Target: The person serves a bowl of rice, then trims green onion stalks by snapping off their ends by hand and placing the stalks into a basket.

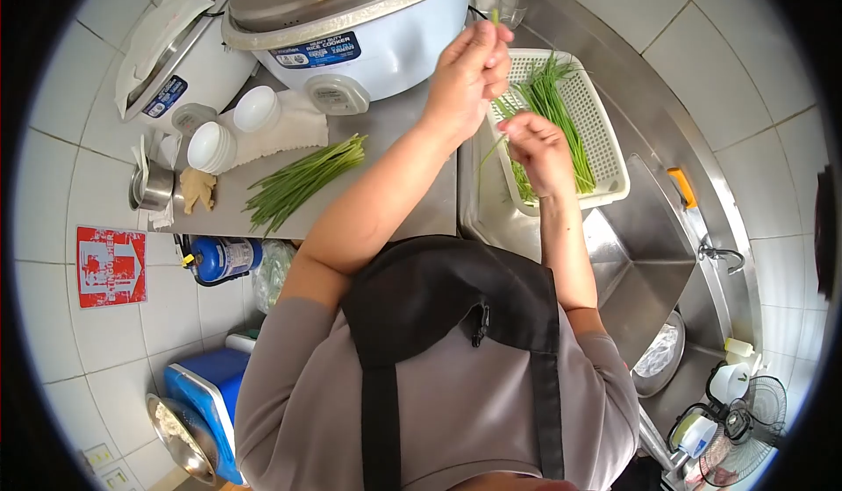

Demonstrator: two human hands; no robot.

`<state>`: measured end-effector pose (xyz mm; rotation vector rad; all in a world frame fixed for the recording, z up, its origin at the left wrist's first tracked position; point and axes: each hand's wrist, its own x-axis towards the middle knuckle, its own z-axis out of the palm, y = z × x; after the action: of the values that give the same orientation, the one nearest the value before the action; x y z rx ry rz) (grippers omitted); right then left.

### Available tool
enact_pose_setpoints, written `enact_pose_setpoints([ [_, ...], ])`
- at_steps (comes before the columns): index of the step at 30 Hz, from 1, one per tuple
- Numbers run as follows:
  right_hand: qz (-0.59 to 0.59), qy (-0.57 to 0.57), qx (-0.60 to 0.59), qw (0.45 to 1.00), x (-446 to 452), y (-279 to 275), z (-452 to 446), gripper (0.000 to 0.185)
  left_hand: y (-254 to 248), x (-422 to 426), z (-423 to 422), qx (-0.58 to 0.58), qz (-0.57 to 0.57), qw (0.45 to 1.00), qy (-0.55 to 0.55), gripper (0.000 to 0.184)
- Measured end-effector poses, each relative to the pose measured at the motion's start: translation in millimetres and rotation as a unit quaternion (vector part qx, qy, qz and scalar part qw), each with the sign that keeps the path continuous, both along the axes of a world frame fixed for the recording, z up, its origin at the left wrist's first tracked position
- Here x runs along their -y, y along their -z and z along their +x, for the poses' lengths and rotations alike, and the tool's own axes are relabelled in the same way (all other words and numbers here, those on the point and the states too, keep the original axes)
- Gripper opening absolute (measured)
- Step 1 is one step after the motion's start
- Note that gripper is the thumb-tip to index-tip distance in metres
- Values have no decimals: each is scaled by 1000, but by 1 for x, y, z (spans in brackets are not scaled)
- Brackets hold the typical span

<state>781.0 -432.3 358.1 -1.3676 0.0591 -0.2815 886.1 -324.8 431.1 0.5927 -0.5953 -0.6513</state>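
My left hand [469, 74] is closed around a few chives, and a pale green stalk end [495, 17] sticks up past its fingers. Lower and to the right, my right hand [539, 149] pinches a thin green strand at its fingertips. Both hands are over the near left side of a white perforated basket [621, 171]. More long green chives [566, 114] lie in the basket, partly hidden by my right hand. A neat bundle of chives [303, 179] rests on the steel counter [386, 175] to the left.
Behind the counter stands a large rice cooker [386, 61], with a second cooker [175, 78] to its left. White bowls [212, 147], a cloth [298, 122] and a metal cup [153, 186] sit nearby. The basket stands at a steel sink [645, 263] with a faucet [724, 254].
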Motion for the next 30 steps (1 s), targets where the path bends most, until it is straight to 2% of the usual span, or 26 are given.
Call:
enact_pose_setpoints([
  [2, 206, 43, 42, 977, 19, 3, 1, 8, 1, -3, 3, -11, -1, 1000, -8, 24],
  [4, 218, 88, 85, 968, 40, -1, -3, 8, 6, -2, 5, -17, -30, 999, -16, 24],
  [6, 190, 118, 55, 973, 53, -10, -6, 11, 19, 14, -4, -44, -6, 999, -24, 24],
  [7, 101, 125, -7, 987, 64, -9, -8, 13, 29, 25, -12, -69, 19, 997, -31, 23],
  [8, 101, 127, -9, 987, 75, -4, -6, 13, 45, 41, -14, -74, 30, 996, -27, 21],
  [9, -69, 155, -86, 982, 87, 8, -3, 15, 61, 58, -16, -61, 86, 994, -30, 20],
  [10, -238, 177, -159, 942, 94, 21, 0, 16, 77, 73, -17, -45, 139, 989, -33, 18],
  [11, -306, 188, -205, 910, 95, 34, 1, 18, 92, 84, -16, 4, 222, 975, -12, 17],
  [12, -265, 149, -279, 911, 97, 50, 4, 19, 109, 94, -14, 53, 302, 952, 9, 15],
  [14, -319, 34, -278, 905, 101, 83, -4, 17, 161, 112, -3, 293, 454, 841, -34, 20],
  [15, -321, 36, -278, 905, 109, 90, -4, 17, 163, 109, -9, 362, 503, 780, -87, 31],
  [16, -411, 56, -286, 864, 120, 95, -5, 16, 161, 104, -12, 362, 503, 780, -86, 31],
  [17, -495, 75, -293, 814, 131, 99, -7, 15, 160, 99, -15, 469, 517, 713, -63, 34],
  [18, -493, 74, -296, 815, 141, 102, -11, 15, 160, 95, -19, 568, 523, 635, -36, 36],
  [19, -536, 95, -320, 775, 150, 102, -14, 15, 163, 94, -20, 624, 527, 577, 23, 34],
  [20, -577, 116, -342, 732, 157, 103, -13, 14, 165, 94, -23, 624, 527, 576, 26, 34],
  [21, -579, 40, -424, 695, 160, 99, -10, 17, 155, 89, -30, 670, 533, 513, 54, 34],
  [22, -577, 42, -425, 696, 157, 101, -11, 17, 151, 86, -34, 712, 535, 446, 81, 35],
  [24, -692, 1, -458, 558, 149, 107, -11, 20, 146, 85, -38, 719, 536, 430, 108, 38],
  [28, -690, -42, -420, 588, 170, 109, -12, 21, 135, 79, -36, 726, 526, 430, 110, 41],
  [30, -609, 101, -333, 713, 172, 81, -24, 20, 135, 76, -33, 726, 520, 441, 93, 42],
])
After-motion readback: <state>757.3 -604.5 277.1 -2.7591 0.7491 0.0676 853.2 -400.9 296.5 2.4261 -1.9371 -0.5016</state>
